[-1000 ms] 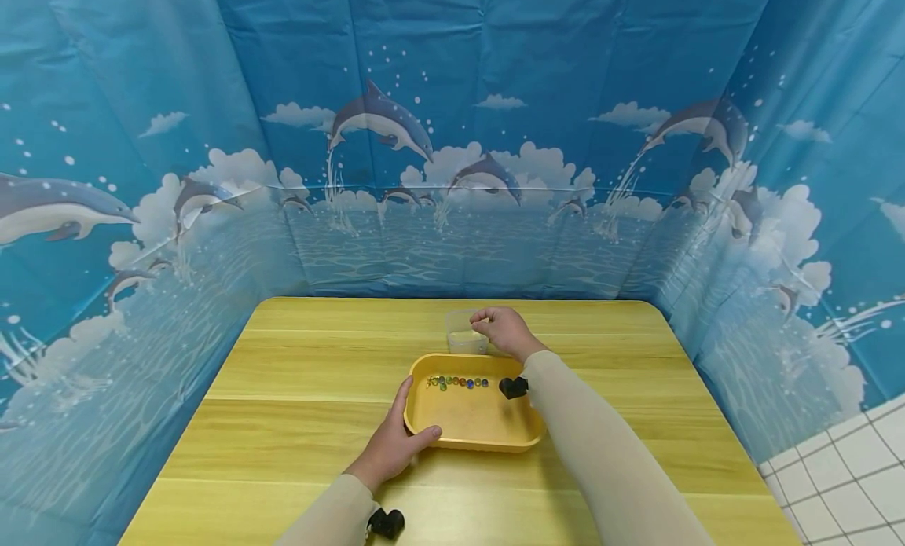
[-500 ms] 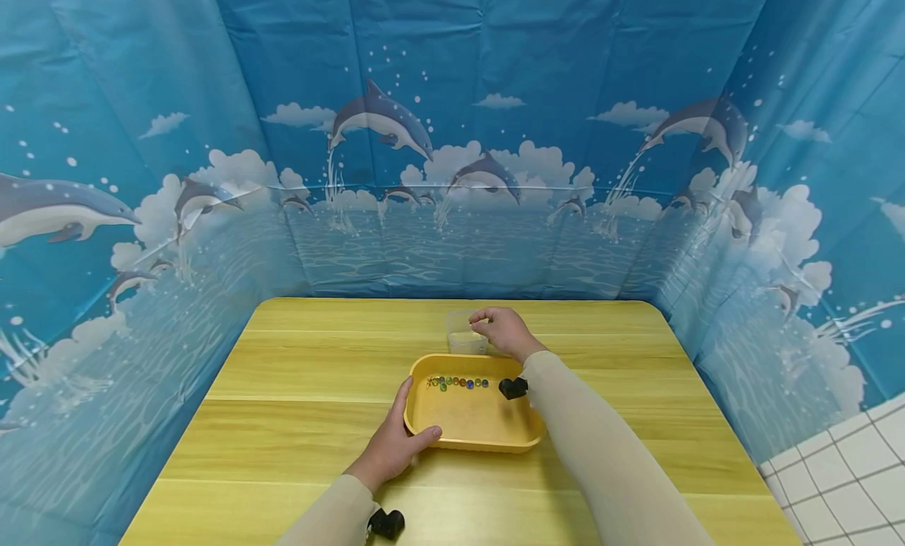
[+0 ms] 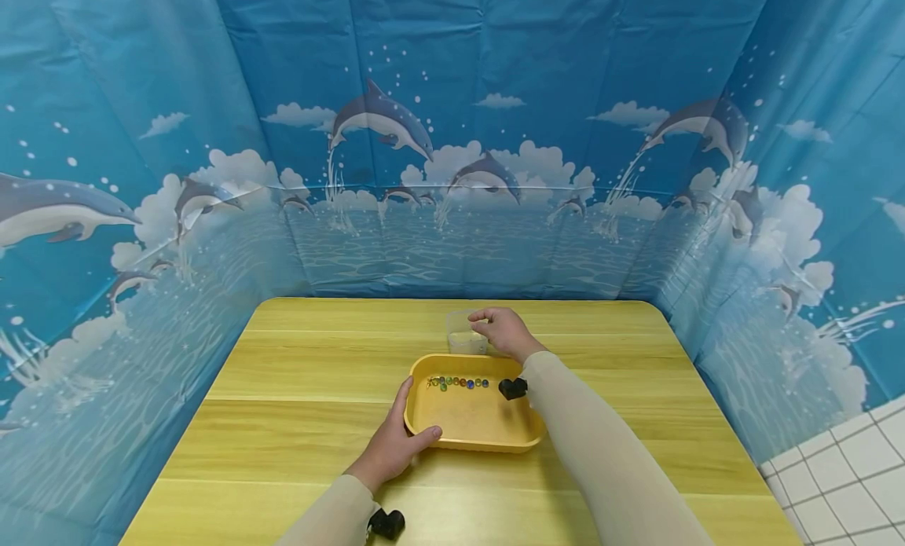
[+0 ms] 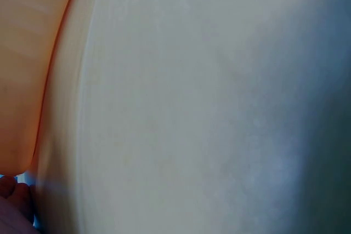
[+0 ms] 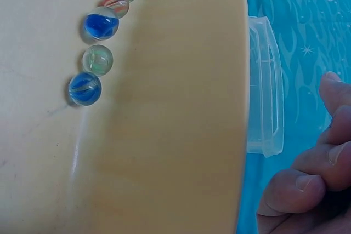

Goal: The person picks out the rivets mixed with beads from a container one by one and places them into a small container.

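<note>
My left hand (image 3: 392,442) holds the near left corner of a yellow tray (image 3: 488,444), thumb on the front rim and fingers along the left side. Several glass marbles (image 3: 456,381) lie in a row inside, with a small gold-coloured item (image 3: 429,382) at the left end. In the right wrist view a blue-swirled marble (image 5: 85,88) ends the row. My right hand (image 3: 505,331) hovers by a clear plastic container (image 3: 467,343) behind the tray. Its index finger (image 5: 335,89) points out and the other visible fingers bend. Nothing shows between them; the thumb is hidden in the right wrist view.
The wooden table (image 3: 304,389) extends on both sides of the tray. A blue dolphin-print curtain (image 3: 452,240) hangs behind and around it. White tiles (image 3: 841,467) show at the lower right. My right forearm (image 3: 601,444) passes over the tray's right end.
The right index finger has straightened slightly away from the thumb above the clear container. The left hand, tray and marbles stay where they were.
</note>
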`<state>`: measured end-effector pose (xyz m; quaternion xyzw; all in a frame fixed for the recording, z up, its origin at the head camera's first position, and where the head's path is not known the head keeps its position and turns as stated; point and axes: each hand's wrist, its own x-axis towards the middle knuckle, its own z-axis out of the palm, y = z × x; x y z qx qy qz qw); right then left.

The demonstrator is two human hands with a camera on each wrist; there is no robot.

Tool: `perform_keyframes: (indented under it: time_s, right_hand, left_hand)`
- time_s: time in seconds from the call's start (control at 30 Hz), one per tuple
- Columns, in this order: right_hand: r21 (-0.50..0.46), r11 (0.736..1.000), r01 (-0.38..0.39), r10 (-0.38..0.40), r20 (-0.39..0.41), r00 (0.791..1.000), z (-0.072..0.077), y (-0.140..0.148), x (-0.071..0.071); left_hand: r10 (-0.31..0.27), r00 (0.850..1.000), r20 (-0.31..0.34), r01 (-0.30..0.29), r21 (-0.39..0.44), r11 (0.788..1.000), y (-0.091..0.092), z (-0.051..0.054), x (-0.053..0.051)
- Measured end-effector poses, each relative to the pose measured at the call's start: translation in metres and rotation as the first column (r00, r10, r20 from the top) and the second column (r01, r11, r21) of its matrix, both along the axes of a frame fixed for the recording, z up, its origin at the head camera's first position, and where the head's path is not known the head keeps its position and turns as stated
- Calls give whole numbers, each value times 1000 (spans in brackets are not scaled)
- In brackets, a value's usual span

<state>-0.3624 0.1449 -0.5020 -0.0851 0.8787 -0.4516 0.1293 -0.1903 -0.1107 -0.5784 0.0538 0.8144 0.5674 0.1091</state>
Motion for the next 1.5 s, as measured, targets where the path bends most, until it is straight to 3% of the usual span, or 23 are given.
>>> perform_keyframes:
  time_s: [0.73,1.07,1.5]
  right_hand:
    - [-18,1000,-8,8,-5,1000,-3,-9,7]
    - [-1,998,-63,63,-44,997,-9,-22,15]
    - [37,983,-178,180,-37,983,-13,-42,34]
  left_hand:
    - [11,1000,-8,-11,-4,1000,1,-1,0]
    - [-6,1000,8,6,13,1000,0,1,-1]
    - [-23,1000,-1,23,12,1000,0,1,-1]
